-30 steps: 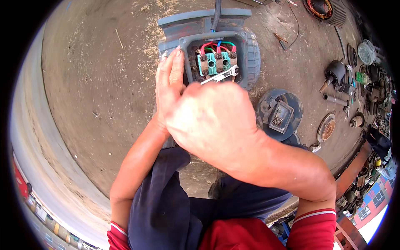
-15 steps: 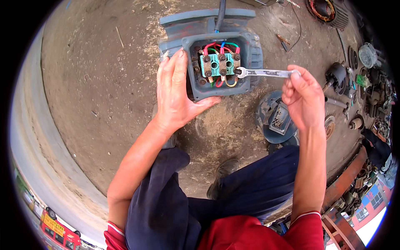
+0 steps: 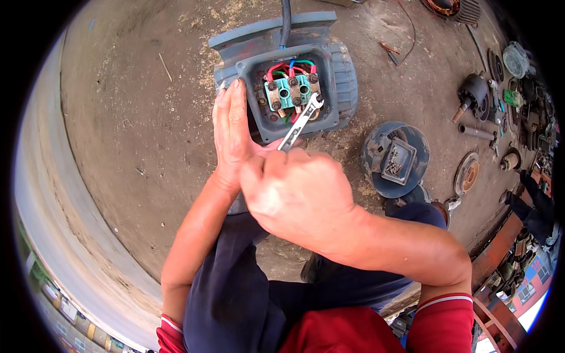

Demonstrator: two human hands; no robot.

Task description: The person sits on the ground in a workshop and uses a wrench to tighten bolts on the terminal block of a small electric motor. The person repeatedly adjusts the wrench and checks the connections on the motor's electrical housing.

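A grey electric motor (image 3: 346,82) lies on the ground with its square terminal box (image 3: 329,115) uncovered. Inside sits a turquoise terminal block (image 3: 286,93) with rusty nuts, metal links and red, green and blue wires. My right hand (image 3: 300,197), slightly blurred, is closed round the handle of an open-end wrench (image 3: 300,123). The wrench slants up to the right, its jaw at the lower right nut of the block. My left hand (image 3: 232,129) rests with outstretched fingers along the box's left wall; its thumb is partly hidden behind my right hand.
Right of my knees a round blue-grey basin (image 3: 376,176) holds a small tray (image 3: 398,162) of little parts. Pliers (image 3: 389,53) lie beyond the motor on the right. A rusty disc (image 3: 468,173), a pipe (image 3: 477,132) and many motor parts cover the right side. A black cable (image 3: 286,23) leaves the box.
My right hand has swung from the right of the box to below it, turning the wrench clockwise about the nut. My left hand stays on the box; the view has shifted slightly.
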